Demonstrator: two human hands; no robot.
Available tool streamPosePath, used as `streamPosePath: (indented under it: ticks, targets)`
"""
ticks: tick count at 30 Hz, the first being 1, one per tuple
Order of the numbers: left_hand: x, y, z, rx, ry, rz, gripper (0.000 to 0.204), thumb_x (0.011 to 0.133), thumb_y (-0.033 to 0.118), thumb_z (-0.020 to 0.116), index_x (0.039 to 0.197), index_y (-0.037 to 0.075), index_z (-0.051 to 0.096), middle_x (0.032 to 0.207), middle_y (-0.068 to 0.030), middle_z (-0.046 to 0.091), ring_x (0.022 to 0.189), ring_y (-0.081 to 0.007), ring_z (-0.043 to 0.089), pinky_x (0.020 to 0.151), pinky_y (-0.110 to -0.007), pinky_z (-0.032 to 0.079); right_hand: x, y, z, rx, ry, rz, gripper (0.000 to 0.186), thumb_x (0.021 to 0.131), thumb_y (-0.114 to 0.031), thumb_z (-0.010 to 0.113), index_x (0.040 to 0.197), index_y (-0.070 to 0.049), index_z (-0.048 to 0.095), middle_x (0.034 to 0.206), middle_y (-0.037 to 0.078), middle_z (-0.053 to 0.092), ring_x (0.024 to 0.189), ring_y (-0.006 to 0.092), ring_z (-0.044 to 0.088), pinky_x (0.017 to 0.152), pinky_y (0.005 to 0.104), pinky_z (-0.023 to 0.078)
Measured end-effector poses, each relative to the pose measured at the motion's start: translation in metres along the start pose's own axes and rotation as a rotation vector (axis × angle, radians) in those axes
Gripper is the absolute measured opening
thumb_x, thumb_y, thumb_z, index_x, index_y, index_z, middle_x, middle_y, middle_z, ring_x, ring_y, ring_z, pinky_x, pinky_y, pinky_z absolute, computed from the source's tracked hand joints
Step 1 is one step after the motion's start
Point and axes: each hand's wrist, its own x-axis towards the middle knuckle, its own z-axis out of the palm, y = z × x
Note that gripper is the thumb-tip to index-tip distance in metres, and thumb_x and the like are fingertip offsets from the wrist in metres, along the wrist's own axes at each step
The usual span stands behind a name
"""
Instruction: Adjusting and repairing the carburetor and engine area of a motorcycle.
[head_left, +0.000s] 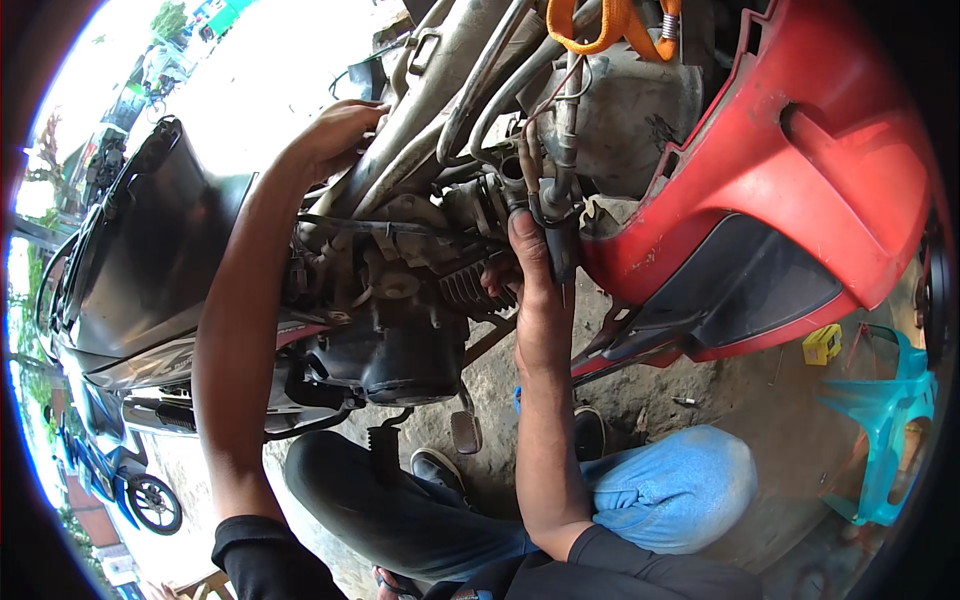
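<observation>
While squatting beside a motorbike, reaching both arms up into its bare middle. Left hand far up on the left, fingers curled over a grey metal frame tube, gripping it. Right hand in the middle, pushed in by the engine, thumb up against a bunch of thin cables and a hose; fingers tucked behind the engine fins, so cannot tell if closed on anything.

Lots of stuff in the way: grey tubes crossing above, wires hanging down, an orange strap at the far top. Big red body panel on the right, lifted up and close beside the right hand. Dark seat on the left, just past the left arm. Shiny exhaust pipe low on the left. Foot peg hanging under the engine, near a black shoe. Blue jeans knee near and low. Small yellow box on the dirt ground to the right, and a light blue plastic panel just beyond it. Another small bike standing far off at the left edge.
</observation>
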Motion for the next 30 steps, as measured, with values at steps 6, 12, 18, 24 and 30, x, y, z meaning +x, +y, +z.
streamPosePath:
  ticks: [6, 12, 18, 24, 30]
  targets:
    - [-0.004, -0.001, 0.002, 0.076, 0.021, 0.014, 0.047, 0.095, 0.035, 0.055, 0.129, 0.002, 0.054, 0.101, -0.0025, 0.062, 0.080, -0.0049, 0.057, 0.069, -0.022, 0.050, 0.002, 0.004, -0.002, -0.070, -0.003, -0.031, 0.041, 0.093, -0.039, 0.062, 0.121, -0.009, 0.056, 0.089, 0.000, 0.058, 0.063, 0.0088, 0.056, 0.054, 0.0238, 0.044]
    - [-0.009, 0.002, 0.009, 0.033, 0.045, 0.062, 0.059, 0.094, 0.039, 0.056, 0.139, 0.003, 0.045, 0.119, -0.0091, 0.060, 0.096, -0.0116, 0.058, 0.084, -0.026, 0.049, 0.001, 0.002, -0.001, -0.087, -0.010, -0.036, 0.039, 0.092, -0.040, 0.063, 0.116, -0.010, 0.057, 0.090, 0.000, 0.058, 0.063, 0.0091, 0.056, 0.055, 0.0243, 0.045]
    - [-0.020, 0.014, 0.019, 0.088, 0.123, 0.102, 0.049, 0.095, 0.037, 0.053, 0.130, 0.002, 0.053, 0.111, -0.0079, 0.062, 0.091, -0.0108, 0.056, 0.080, -0.026, 0.047, 0.001, -0.002, -0.001, -0.104, 0.019, -0.037, 0.039, 0.092, -0.040, 0.063, 0.115, -0.009, 0.058, 0.093, 0.000, 0.057, 0.066, 0.0094, 0.056, 0.056, 0.0246, 0.045]
    - [-0.012, 0.006, 0.011, 0.025, 0.020, 0.073, 0.034, 0.096, 0.036, 0.051, 0.100, 0.004, 0.063, 0.078, 0.0031, 0.052, 0.067, -0.0042, 0.042, 0.061, -0.024, 0.038, 0.000, 0.001, 0.004, -0.111, 0.057, -0.053, 0.044, 0.093, -0.041, 0.063, 0.122, -0.010, 0.056, 0.095, 0.000, 0.057, 0.070, 0.0091, 0.056, 0.057, 0.0239, 0.046]
    - [0.000, 0.002, 0.014, 0.199, 0.129, 0.129, 0.036, 0.092, 0.038, 0.051, 0.082, 0.005, 0.061, 0.065, 0.0045, 0.046, 0.057, -0.0059, 0.036, 0.053, -0.027, 0.033, 0.001, 0.003, 0.007, -0.092, 0.071, -0.050, 0.044, 0.093, -0.041, 0.063, 0.125, -0.011, 0.056, 0.098, 0.000, 0.060, 0.069, 0.0069, 0.056, 0.057, 0.0230, 0.045]
